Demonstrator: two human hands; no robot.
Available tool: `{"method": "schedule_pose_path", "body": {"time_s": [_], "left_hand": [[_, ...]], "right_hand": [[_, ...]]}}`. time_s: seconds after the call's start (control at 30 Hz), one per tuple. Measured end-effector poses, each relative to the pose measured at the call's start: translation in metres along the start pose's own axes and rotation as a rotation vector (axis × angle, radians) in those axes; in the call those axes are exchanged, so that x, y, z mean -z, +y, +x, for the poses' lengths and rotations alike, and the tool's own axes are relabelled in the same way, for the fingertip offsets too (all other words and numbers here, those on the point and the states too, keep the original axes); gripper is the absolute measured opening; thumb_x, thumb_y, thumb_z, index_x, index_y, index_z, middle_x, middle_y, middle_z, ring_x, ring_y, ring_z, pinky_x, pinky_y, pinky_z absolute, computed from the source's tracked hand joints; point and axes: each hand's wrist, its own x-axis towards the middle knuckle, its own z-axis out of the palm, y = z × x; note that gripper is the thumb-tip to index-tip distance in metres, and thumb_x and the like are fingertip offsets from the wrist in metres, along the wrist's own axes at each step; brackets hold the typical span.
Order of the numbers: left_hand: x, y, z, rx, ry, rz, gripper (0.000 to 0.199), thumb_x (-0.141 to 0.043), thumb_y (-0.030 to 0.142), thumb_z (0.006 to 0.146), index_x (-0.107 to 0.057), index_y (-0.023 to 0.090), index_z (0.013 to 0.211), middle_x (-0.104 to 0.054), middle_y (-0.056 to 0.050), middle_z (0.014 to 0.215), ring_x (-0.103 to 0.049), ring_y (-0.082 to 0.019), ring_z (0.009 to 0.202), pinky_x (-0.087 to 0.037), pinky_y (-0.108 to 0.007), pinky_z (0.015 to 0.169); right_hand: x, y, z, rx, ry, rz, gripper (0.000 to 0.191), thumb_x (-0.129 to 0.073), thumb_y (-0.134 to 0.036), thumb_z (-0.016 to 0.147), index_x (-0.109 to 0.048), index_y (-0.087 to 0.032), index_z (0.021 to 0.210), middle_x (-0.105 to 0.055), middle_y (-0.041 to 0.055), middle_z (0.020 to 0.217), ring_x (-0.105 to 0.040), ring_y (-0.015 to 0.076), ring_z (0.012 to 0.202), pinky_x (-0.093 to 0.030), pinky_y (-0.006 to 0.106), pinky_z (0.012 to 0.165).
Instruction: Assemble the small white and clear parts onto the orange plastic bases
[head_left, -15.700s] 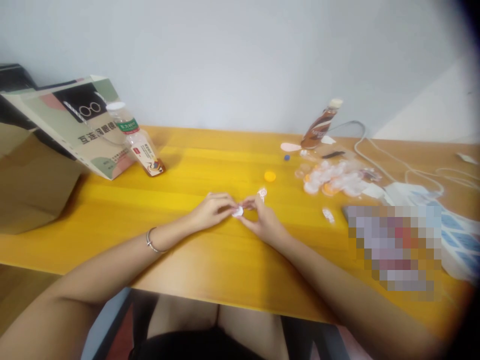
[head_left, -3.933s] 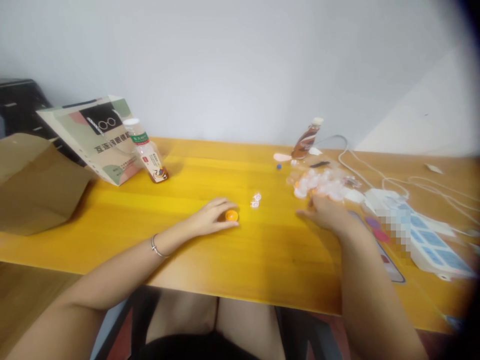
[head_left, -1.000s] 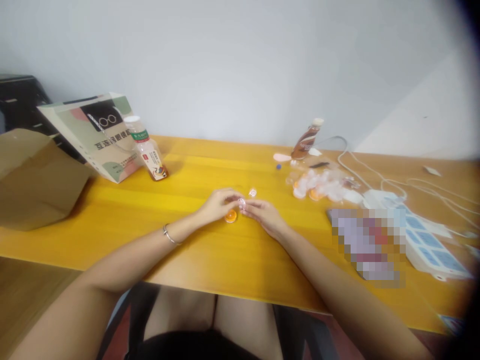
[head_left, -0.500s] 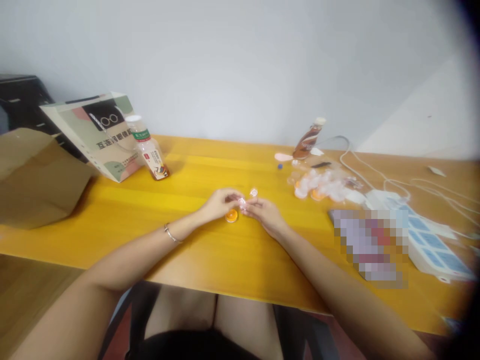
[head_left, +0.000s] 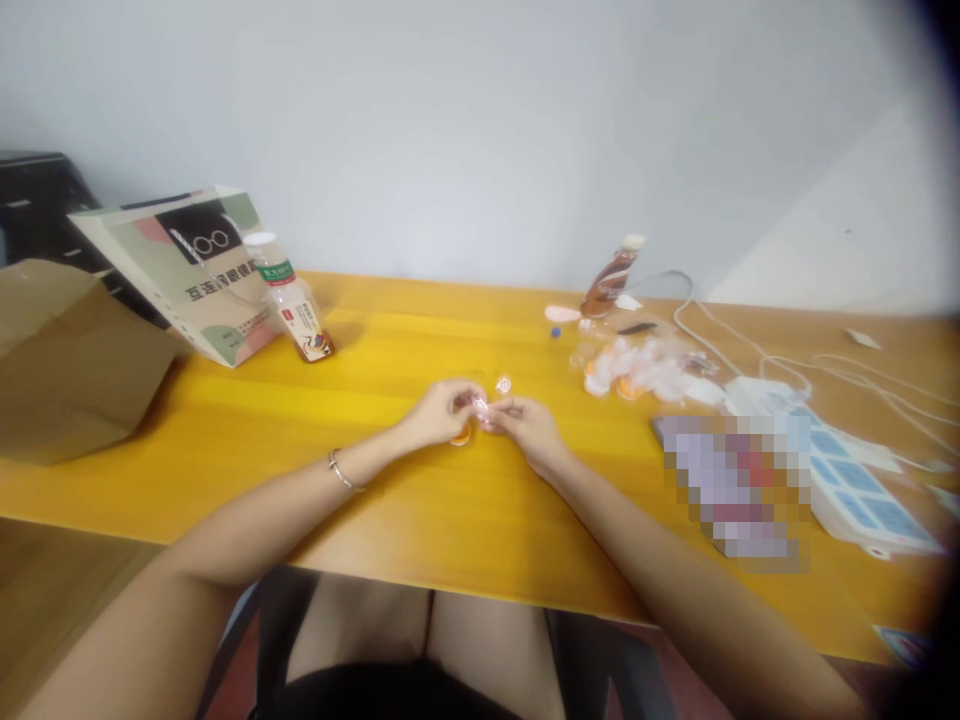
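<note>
Near the middle of the yellow wooden table (head_left: pixel 450 520), my left hand (head_left: pixel 444 410) and my right hand (head_left: pixel 529 428) meet at their fingertips. Both pinch one small pink and white piece (head_left: pixel 481 407), blurred and partly covered by the fingers. An orange round piece (head_left: pixel 460 436) lies on the table just under my left fingers, partly hidden. Behind my right fingertips lies another small white and pink piece (head_left: pixel 504 385). A bracelet circles my left wrist.
Paper bags (head_left: pixel 202 290), (head_left: pixel 75 350) and a labelled bottle (head_left: pixel 292 300) stand left. At right are a brown bottle (head_left: pixel 611 282), a heap of small wrapped pieces (head_left: pixel 649 368), a blurred-out flat object (head_left: pixel 731 490), a power strip (head_left: pixel 862 495) and white cables (head_left: pixel 739 345).
The whole view has shifted slightly. My left fingers now cover more of the orange round piece. Both hands keep their pinch on the small pink and white piece.
</note>
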Motion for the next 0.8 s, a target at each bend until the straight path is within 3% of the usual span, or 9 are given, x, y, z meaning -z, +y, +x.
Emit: {"method": "schedule_pose_path", "body": {"time_s": [0.37,0.6,0.7,0.8], "left_hand": [[0.01,-0.003,0.001,-0.1,-0.028,-0.117,0.008,-0.055,0.016,0.075,-0.056,0.013,0.083,-0.058,-0.003,0.081,-0.055,-0.011,0.077,-0.045,-0.025,0.076],[0.015,0.004,0.001,-0.301,-0.098,-0.108,0.008,-0.054,0.019,0.078,-0.059,0.013,0.078,-0.059,-0.005,0.086,-0.055,-0.013,0.085,-0.042,-0.028,0.083],[0.013,0.002,0.001,-0.303,-0.07,-0.093,0.012,-0.053,0.017,0.079,-0.058,0.015,0.089,-0.058,-0.007,0.097,-0.053,-0.014,0.094,-0.041,-0.03,0.087],[0.01,-0.008,0.006,-0.192,-0.035,-0.044,0.021,-0.051,0.018,0.079,-0.055,0.016,0.1,-0.057,-0.007,0.102,-0.053,-0.014,0.096,-0.042,-0.028,0.084]], "right_hand": [[0.002,-0.001,-0.002,-0.007,-0.13,0.118,0.019,-0.073,-0.027,0.059,-0.06,-0.018,0.069,-0.065,-0.0024,0.075,-0.061,0.0088,0.069,-0.045,0.026,0.077],[0.005,-0.002,0.0,0.003,-0.185,0.12,0.021,-0.074,-0.022,0.057,-0.058,-0.02,0.071,-0.059,-0.0059,0.062,-0.049,0.0046,0.052,-0.037,0.019,0.051],[0.009,-0.003,0.003,0.062,-0.097,0.152,0.026,-0.074,-0.02,0.056,-0.059,-0.022,0.077,-0.059,-0.0061,0.064,-0.049,0.0054,0.053,-0.035,0.019,0.05],[0.015,-0.005,0.008,0.167,0.129,0.21,0.028,-0.073,-0.022,0.055,-0.061,-0.021,0.08,-0.061,-0.0044,0.069,-0.051,0.0064,0.057,-0.039,0.021,0.056]]}}
